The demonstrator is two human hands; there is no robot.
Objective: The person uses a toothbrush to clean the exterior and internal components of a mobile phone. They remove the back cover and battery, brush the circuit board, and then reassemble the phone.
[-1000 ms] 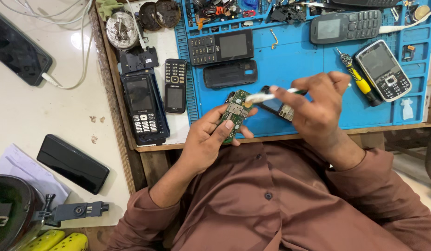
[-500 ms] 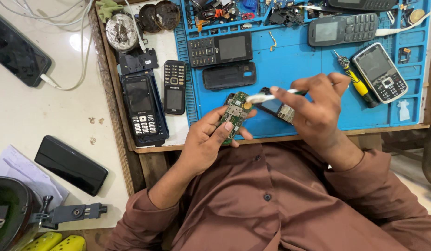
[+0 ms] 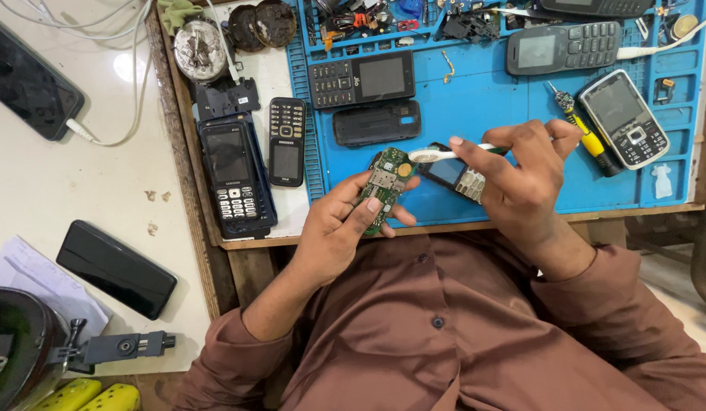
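Head view, the only 1: the left hand (image 3: 334, 236) holds a green circuit board (image 3: 385, 186) above the near edge of the blue mat (image 3: 475, 99), fingers wrapped under it and thumb pressed on its face. The right hand (image 3: 520, 186) is closed around a white brush (image 3: 437, 154), whose bristle end touches the top of the board. Judged from this, cleaning of the board is under way; the board is out of its casing and no reassembly has begun. A phone body (image 3: 456, 173) lies on the mat just under the right hand, partly covered by it. 2 phones (image 3: 566, 46) lie well apart at the mat's far side, another (image 3: 623, 118) near a yellow screwdriver (image 3: 585, 131).

Hidden or unclear: the brush handle is mostly covered by the right fingers; the board's underside cannot be seen; how clean the board is cannot be told; small parts in the tray (image 3: 383, 19) at the top are too small to identify.
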